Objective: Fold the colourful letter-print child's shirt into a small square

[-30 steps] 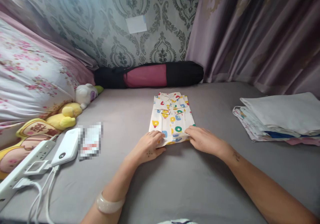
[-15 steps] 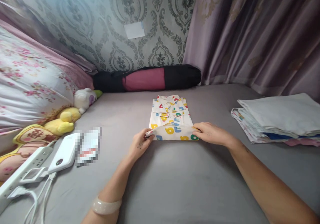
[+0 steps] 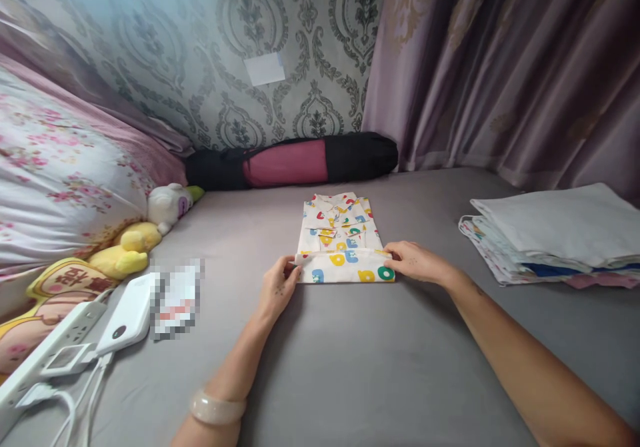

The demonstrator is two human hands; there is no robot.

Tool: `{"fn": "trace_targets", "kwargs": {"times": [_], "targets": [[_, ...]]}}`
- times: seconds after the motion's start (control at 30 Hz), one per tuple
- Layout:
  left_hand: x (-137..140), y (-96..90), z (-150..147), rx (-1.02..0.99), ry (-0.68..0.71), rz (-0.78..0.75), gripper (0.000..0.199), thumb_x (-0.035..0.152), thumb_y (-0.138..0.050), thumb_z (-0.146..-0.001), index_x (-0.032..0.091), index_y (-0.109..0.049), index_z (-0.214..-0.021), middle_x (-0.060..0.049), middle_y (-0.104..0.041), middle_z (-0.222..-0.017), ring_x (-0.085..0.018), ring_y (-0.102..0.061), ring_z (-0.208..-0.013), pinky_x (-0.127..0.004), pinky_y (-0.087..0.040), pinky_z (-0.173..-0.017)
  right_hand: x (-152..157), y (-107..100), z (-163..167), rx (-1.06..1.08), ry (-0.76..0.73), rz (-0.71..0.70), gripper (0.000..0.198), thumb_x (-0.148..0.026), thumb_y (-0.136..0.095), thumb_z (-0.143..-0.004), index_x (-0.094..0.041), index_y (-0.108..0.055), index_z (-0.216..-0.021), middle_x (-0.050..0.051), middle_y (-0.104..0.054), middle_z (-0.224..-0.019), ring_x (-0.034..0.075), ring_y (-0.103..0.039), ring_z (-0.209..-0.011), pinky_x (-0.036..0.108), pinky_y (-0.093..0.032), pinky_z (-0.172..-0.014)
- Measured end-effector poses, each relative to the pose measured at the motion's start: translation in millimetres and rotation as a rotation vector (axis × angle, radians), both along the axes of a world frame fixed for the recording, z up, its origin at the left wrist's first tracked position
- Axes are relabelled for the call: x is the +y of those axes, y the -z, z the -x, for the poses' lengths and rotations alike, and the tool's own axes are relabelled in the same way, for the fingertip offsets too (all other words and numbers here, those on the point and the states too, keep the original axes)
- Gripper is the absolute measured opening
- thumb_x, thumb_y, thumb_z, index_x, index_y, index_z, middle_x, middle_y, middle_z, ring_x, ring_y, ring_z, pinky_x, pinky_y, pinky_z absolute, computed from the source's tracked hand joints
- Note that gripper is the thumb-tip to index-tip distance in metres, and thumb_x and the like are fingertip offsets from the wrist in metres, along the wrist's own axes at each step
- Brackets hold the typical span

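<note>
In the head view, I see the person's left hand [image 3: 278, 288] at the near left corner of a folded white cotton shirt [image 3: 343, 239] printed with red, yellow, blue and green letter-like shapes. The thumb is on the near side of the cloth and the fingers are curled in behind it, closed on the corner with only a small hollow between them. The right hand [image 3: 417, 262] has the opposite corner, its thumb and fingers brought together on the edge of the cloth, the other fingers bent beneath the palm.

Between the two hands the bottom of the shirt is turned up into a flat band, its lower edge straight; the collar points away from the person. The shirt lies in the middle of a smooth grey cloth sheet [image 3: 350, 367].

Both forearms reach forward and inward from the near side, backs of the hands mostly upward. The left wrist bends a little toward the shirt, and a pale, glossy round bangle [image 3: 218, 409] circles that forearm. The right forearm slants in from the lower right corner, long and low, its wrist nearly straight.

Well to the right of the shirt is a stack of folded fabrics [image 3: 560, 227], white on top with blue and pink edges showing below.
</note>
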State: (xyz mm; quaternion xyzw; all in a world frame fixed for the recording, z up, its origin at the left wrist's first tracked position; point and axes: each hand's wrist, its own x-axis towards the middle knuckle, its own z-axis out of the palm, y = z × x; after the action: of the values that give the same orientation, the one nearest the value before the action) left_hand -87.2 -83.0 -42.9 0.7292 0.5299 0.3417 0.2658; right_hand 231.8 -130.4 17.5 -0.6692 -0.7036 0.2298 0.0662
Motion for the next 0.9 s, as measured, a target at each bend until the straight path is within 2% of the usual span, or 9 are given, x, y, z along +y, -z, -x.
{"fn": "trace_targets", "kwargs": {"times": [0.23,0.47,0.57,0.7,0.77,0.83,0.9], "targets": [[-2,-0.9,1,0.089,-0.001,-0.038,0.026,0.033,-0.05,-0.083,0.021,-0.053,-0.106,0.0,-0.062,-0.077,-0.014,-0.057,-0.067,-0.028,-0.048,-0.066,2,12,-1,0.001,0.09,-0.025,0.021,-0.031,-0.05,-0.08,-0.021,-0.06,-0.096,0.002,-0.066,-0.087,0.014,-0.057,-0.074,0.023,-0.032,-0.058],[0,8.2,5,0.209,0.015,-0.158,0.028,0.028,-0.047,-0.085,0.021,-0.051,-0.112,0.0,-0.057,-0.078,-0.016,-0.056,-0.073,-0.033,-0.048,-0.076,1,12,3,-0.103,0.142,0.018,0.026,-0.031,-0.049,-0.082,-0.022,-0.056,-0.105,0.005,-0.066,-0.098,0.018,-0.06,-0.083,0.026,-0.035,-0.061],[0,9.4,10,0.262,0.008,-0.219,0.029,0.025,-0.044,-0.087,0.021,-0.05,-0.115,-0.004,-0.057,-0.088,-0.018,-0.056,-0.083,-0.034,-0.048,-0.078,-2,5,9,-0.209,0.13,0.029,0.025,-0.028,-0.044,-0.086,-0.022,-0.055,-0.107,0.008,-0.066,-0.102,0.022,-0.061,-0.088,0.029,-0.036,-0.065],[-7,-3.7,6,0.355,0.006,-0.31,0.03,0.023,-0.041,-0.089,0.019,-0.05,-0.118,-0.012,-0.054,-0.11,-0.024,-0.054,-0.102,-0.041,-0.046,-0.088,-12,-6,28,-0.372,0.139,-0.034,0.029,-0.019,-0.033,-0.09,-0.018,-0.056,-0.106,0.014,-0.066,-0.102,0.026,-0.062,-0.092,0.034,-0.04,-0.072],[-12,-12.2,-4,0.368,0.089,-0.35,0.032,0.024,-0.039,-0.091,0.019,-0.048,-0.121,-0.014,-0.053,-0.118,-0.025,-0.051,-0.11,-0.043,-0.043,-0.093,-19,-8,43,-0.354,0.091,-0.095,0.033,-0.017,-0.028,-0.091,-0.016,-0.057,-0.108,0.015,-0.065,-0.106,0.026,-0.062,-0.096,0.036,-0.042,-0.076],[-19,-17.9,-19,0.367,0.207,-0.368,0.034,0.025,-0.037,-0.093,0.02,-0.044,-0.126,-0.014,-0.051,-0.125,-0.025,-0.048,-0.119,-0.043,-0.041,-0.098,-26,-3,58,-0.282,-0.019,-0.162,0.037,-0.02,-0.027,-0.093,-0.015,-0.055,-0.117,0.016,-0.06,-0.12,0.026,-0.057,-0.11,0.038,-0.043,-0.087],[-26,-19.4,-36,0.398,0.306,-0.363,0.039,0.026,-0.035,-0.094,0.018,-0.04,-0.131,-0.016,-0.046,-0.135,-0.026,-0.04,-0.13,-0.047,-0.036,-0.104,-30,8,72,-0.206,-0.156,-0.224,0.044,-0.029,-0.029,-0.094,-0.014,-0.046,-0.133,0.015,-0.044,-0.142,0.025,-0.039,-0.131,0.039,-0.033,-0.104]]}}
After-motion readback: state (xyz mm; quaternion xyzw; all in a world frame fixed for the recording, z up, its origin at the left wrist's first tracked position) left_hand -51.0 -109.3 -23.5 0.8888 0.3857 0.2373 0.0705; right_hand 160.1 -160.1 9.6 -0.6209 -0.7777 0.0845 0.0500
